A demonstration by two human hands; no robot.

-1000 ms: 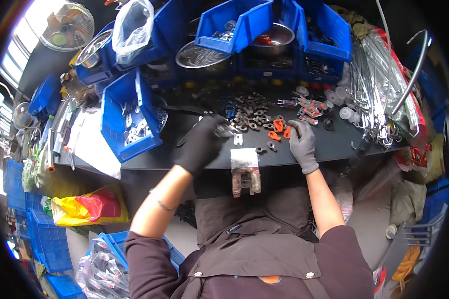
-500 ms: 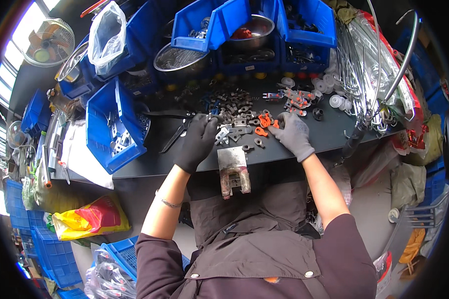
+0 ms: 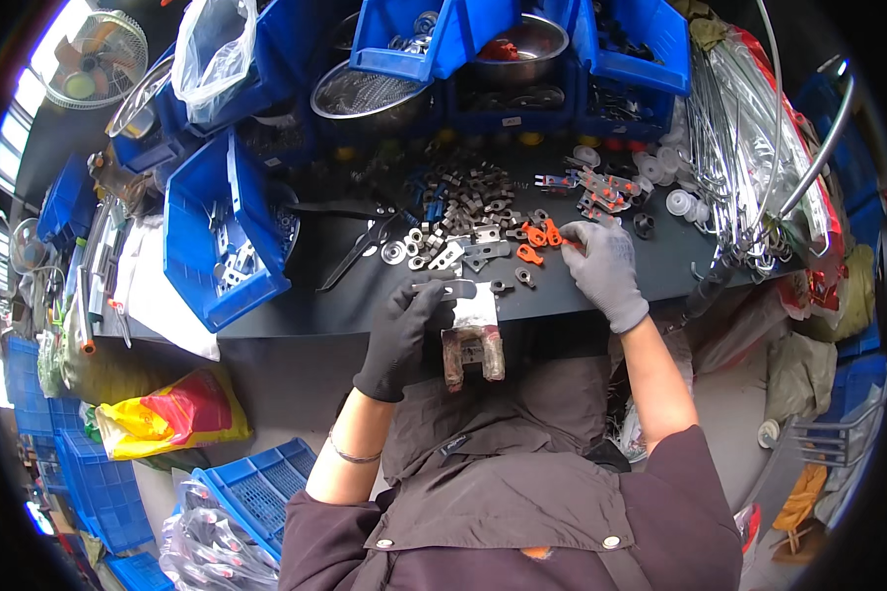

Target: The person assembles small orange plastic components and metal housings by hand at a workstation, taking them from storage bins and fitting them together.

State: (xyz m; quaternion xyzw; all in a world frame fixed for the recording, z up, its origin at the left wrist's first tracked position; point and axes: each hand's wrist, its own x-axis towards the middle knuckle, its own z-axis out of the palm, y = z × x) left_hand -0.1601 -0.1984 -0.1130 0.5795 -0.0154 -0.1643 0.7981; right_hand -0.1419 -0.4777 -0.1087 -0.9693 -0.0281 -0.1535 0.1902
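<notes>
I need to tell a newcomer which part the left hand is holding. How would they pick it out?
Find the dark bench and its near edge. There the black-gloved left hand pinches a flat grey metal piece, alone above the rusty fixture, apart from the heap.

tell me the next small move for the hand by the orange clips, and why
Probably close the right hand on one orange clip and lift it: its fingers rest right beside the clips, while the left hand holds a flat metal piece by the rusty fixture.
</notes>
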